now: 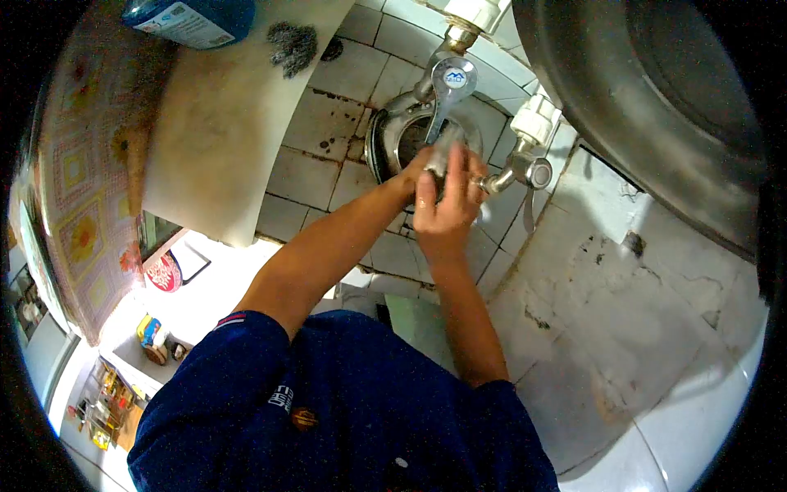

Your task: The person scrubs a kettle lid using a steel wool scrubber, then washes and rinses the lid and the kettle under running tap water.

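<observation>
Under the lever tap (449,86), both of my hands are together on a small shiny metal object (447,152), blurred by motion and water, so its kind is unclear. My right hand (449,201) has its fingers and thumb closed around the object's near side. My left hand (416,170) grips it from the left, its fingers mostly hidden behind the object and my right hand. Just behind and below sit round metal vessels (379,148), one inside another, on the tiled basin floor.
A second tap (525,168) stands close to the right. The large metal pot (656,98) fills the upper right. At upper left, a pale board (221,139) carries a steel wool scourer (293,47) and a blue bottle (193,23). Stained tiles (320,139) surround the vessels.
</observation>
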Action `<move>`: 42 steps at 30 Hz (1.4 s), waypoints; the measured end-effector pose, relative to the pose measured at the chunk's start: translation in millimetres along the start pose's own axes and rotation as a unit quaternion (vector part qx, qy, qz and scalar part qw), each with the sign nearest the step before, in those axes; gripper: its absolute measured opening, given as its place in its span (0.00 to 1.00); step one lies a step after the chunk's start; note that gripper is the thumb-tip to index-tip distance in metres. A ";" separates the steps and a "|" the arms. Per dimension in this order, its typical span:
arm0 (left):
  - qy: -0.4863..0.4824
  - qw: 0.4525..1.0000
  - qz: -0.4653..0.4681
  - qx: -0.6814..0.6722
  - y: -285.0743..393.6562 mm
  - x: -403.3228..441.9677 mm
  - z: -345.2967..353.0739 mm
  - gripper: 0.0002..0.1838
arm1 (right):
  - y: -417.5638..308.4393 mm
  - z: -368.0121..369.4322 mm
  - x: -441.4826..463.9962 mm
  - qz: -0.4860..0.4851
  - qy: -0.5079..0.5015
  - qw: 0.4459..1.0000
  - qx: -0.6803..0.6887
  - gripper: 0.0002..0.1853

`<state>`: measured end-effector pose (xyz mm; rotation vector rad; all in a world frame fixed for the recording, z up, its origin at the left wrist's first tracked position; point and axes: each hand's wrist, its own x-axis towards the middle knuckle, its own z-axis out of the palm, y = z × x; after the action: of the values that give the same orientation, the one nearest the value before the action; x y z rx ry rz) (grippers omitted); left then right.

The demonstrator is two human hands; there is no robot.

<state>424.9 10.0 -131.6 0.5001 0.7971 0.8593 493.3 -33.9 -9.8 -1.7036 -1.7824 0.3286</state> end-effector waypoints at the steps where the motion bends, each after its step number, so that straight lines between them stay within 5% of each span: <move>1: -0.031 0.995 0.028 -0.091 1.5 -4.4 1.6 0.20 | -2.5 3.8 7.1 -0.031 -0.020 0.999 -0.007 0.26; 4: -0.061 0.986 0.138 0.074 7.5 7.6 0.2 0.22 | 9.3 15.0 27.6 -0.089 -0.017 0.996 -0.010 0.22; 6: -0.080 0.958 0.209 0.181 9.3 17.4 4.5 0.24 | 21.3 16.3 37.4 0.027 -0.040 0.983 0.175 0.18; 7: -0.051 0.958 0.212 0.186 11.4 12.1 13.2 0.24 | 24.5 14.5 44.5 0.014 -0.006 0.991 0.130 0.16; 9: 0.006 0.957 0.214 0.195 16.2 1.1 31.0 0.24 | 30.3 18.1 46.1 0.146 -0.005 0.961 0.235 0.20; 11: 0.001 0.968 0.088 0.234 -2.6 20.0 4.6 0.22 | 29.8 15.7 45.8 0.282 -0.018 0.898 0.336 0.26; 14: 0.061 0.910 0.036 0.409 4.0 27.7 -8.3 0.21 | 17.2 17.8 26.7 0.274 0.030 0.904 0.326 0.29; 19: 0.094 0.976 0.097 0.173 -21.7 17.5 -6.9 0.16 | 27.7 14.6 37.4 0.219 -0.011 0.931 0.292 0.28; 20: 0.121 0.948 0.095 0.280 -4.9 10.6 -2.8 0.15 | 43.4 17.8 39.0 0.217 -0.036 0.926 0.307 0.27; 21: 0.145 0.908 0.092 0.382 9.6 3.9 1.6 0.18 | 69.3 35.7 38.1 0.252 -0.037 0.856 0.449 0.23; 22: 0.145 0.908 0.092 0.383 18.7 -4.1 6.3 0.18 | 73.5 26.6 37.8 0.367 -0.047 0.650 0.664 0.19; 25: 0.134 0.834 0.310 0.436 33.0 -18.3 14.2 0.36 | 70.3 16.1 44.6 0.388 -0.049 0.655 0.647 0.18; 28: 0.021 0.890 0.244 0.384 49.3 -21.6 2.5 0.32 | 67.3 14.8 46.8 0.390 -0.056 0.657 0.643 0.19; 30: 0.038 0.888 0.211 0.406 48.6 -10.9 -2.2 0.27 | 53.4 9.2 53.6 0.427 -0.104 0.598 0.670 0.20; 31: 0.106 0.853 0.188 0.476 44.6 -4.5 -3.1 0.23 | 55.9 25.6 43.8 0.408 -0.053 0.633 0.655 0.21; 32: 0.173 0.807 0.162 0.541 36.3 -0.4 -6.9 0.20 | 45.3 34.7 40.5 0.383 -0.019 0.728 0.569 0.25; 33: 0.117 0.964 0.068 0.231 22.3 -2.5 -14.0 0.18 | 34.2 38.7 31.5 0.280 -0.006 0.888 0.365 0.26; 34: 0.085 0.994 -0.056 0.032 25.2 0.3 -9.0 0.16 | 23.6 37.6 25.7 0.157 0.009 0.978 0.134 0.28; 35: 0.101 0.965 -0.183 -0.160 28.2 3.1 -4.0 0.15 | 34.2 38.5 21.8 0.075 -0.019 0.995 0.060 0.29; 37: 0.157 0.911 -0.323 -0.204 34.6 6.5 0.5 0.15 | 35.5 34.0 30.1 0.121 -0.048 0.982 0.136 0.28; 38: 0.019 0.992 -0.078 0.101 25.1 -13.1 -7.3 0.16 | 34.6 29.2 34.0 0.169 -0.077 0.961 0.207 0.27; 41: 0.043 0.991 -0.090 0.087 22.7 -29.2 16.8 0.27 | 91.5 59.6 27.8 0.277 -0.073 0.890 0.356 0.19; 42: 0.116 0.989 -0.061 -0.074 3.5 -18.1 14.1 0.29 | 101.7 61.4 24.0 0.292 -0.070 0.879 0.371 0.18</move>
<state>427.1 -3.9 -113.1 0.2192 0.9581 0.8648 539.0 17.3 -109.7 -1.5899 -0.9519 1.2446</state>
